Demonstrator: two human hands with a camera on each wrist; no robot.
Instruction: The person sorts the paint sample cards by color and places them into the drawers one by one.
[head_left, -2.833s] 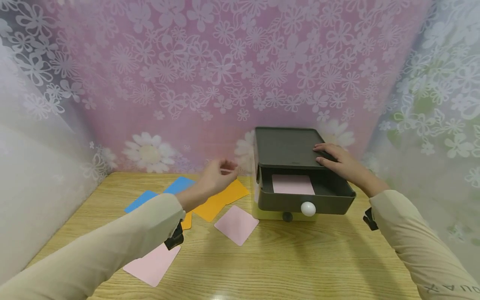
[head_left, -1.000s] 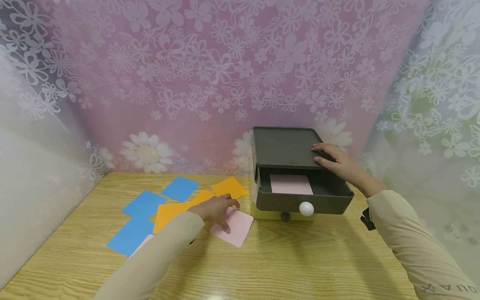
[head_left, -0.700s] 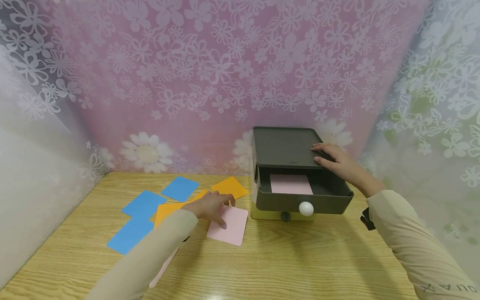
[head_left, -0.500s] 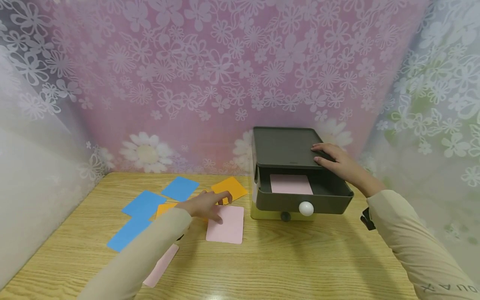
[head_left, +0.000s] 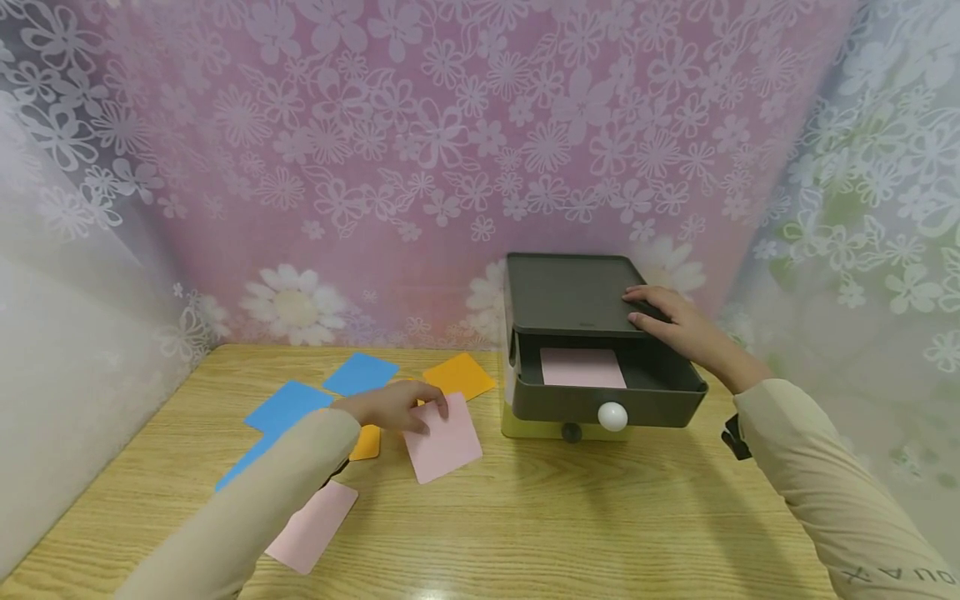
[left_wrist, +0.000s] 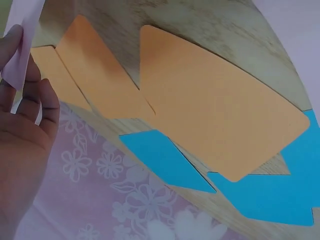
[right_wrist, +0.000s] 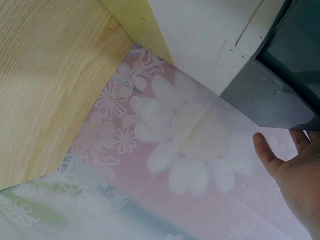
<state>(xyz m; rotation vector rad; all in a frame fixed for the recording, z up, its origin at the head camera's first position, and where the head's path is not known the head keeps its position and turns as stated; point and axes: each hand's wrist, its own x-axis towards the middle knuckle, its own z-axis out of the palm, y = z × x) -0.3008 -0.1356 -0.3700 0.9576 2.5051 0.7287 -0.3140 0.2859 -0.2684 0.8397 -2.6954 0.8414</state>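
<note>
My left hand [head_left: 393, 406] pinches a square pink card [head_left: 447, 442] by its upper left edge, and the card is tilted up off the table. In the left wrist view the thumb and fingers hold that pink card [left_wrist: 24, 42] between them. To the right stands a small drawer box [head_left: 573, 292] with a dark top. Its upper drawer [head_left: 562, 407] is pulled out by a white knob [head_left: 612, 417], and another pink card [head_left: 582, 368] lies inside. My right hand [head_left: 678, 329] rests on the right edge of the box's top, fingers extended.
Several blue cards [head_left: 288, 406] and orange cards [head_left: 459, 375] lie spread on the wooden table [head_left: 525, 533], partly behind my left arm. One more pink card [head_left: 315, 529] lies nearer the front. A flowered cloth [head_left: 420, 167] hangs at the back and sides.
My left hand has come down from its raised position onto the pink card, drawn it leftward while turning it, and lifted it. The right hand has kept its place on the box.
</note>
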